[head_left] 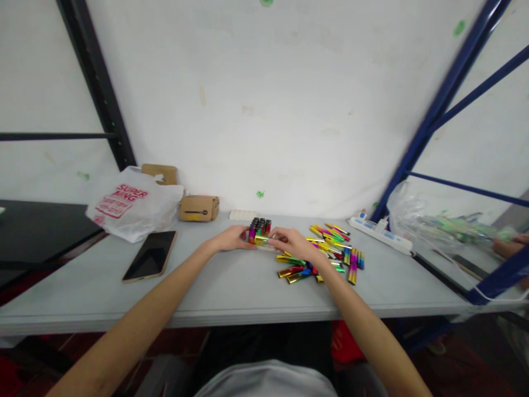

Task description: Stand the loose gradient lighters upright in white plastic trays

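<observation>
Several shiny, multicoloured lighters stand upright in a tight group on the table, their dark tops showing. My left hand is curled against the group's left side, thumb and fingers closed on it. Pinched between the fingertips of my right hand is a gold-yellow lighter, held lying sideways at the front of the group. A pale edge, perhaps of a tray, shows under the group, mostly hidden by my hands. Loose metallic lighters lie in a heap beside and partly behind my right forearm.
A phone, a white plastic bag and a small cardboard box are on the left. A white block lies by the wall. At right are a power strip, a blue frame post and another person's hand.
</observation>
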Demonstrator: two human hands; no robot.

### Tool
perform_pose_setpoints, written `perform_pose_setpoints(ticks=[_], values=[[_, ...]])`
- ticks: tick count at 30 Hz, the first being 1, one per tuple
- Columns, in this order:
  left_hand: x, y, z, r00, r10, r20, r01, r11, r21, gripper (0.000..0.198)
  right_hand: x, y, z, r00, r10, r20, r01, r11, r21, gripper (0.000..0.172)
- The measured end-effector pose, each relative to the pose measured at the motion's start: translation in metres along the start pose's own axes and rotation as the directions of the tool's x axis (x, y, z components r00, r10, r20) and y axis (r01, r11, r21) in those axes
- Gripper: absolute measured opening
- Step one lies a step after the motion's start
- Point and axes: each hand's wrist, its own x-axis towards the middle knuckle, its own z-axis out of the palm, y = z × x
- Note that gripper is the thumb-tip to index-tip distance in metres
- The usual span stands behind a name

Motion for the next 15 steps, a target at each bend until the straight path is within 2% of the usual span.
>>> perform_pose_setpoints(ticks=[3,8,10,12,15], values=[[0.0,0.0,0.0,1.0,-0.014,-0.004,0.014,1.0,0.003,0.064,0.008,0.007,-0.006,0.983,0.025,-0.183,-0.004,0.993,0.115,0.039],[0.0,-0.001,0.0,1.0,-0.007,-0.005,0.007,1.0,-0.012,0.063,0.027,0.025,-0.001,0.905,0.227,-0.361,-0.042,0.89,0.453,0.046],[-0.001,-0.001,0.0,1.0,-0.01,-0.009,0.01,1.0,-0.004,0.062,0.031,0.029,0.005,0.894,0.255,-0.367,-0.031,0.855,0.518,0.046],[-0.001,-0.001,0.0,1.0,-0.019,-0.01,0.019,1.0,-0.007,0.063,0.032,0.032,0.011,0.913,0.24,-0.329,-0.034,0.85,0.526,0.045],[-0.001,0.0,0.0,1.0,-0.024,-0.006,0.024,1.0,-0.017,0.064,0.03,0.035,0.018,0.937,0.207,-0.282,-0.072,0.903,0.424,0.044]])
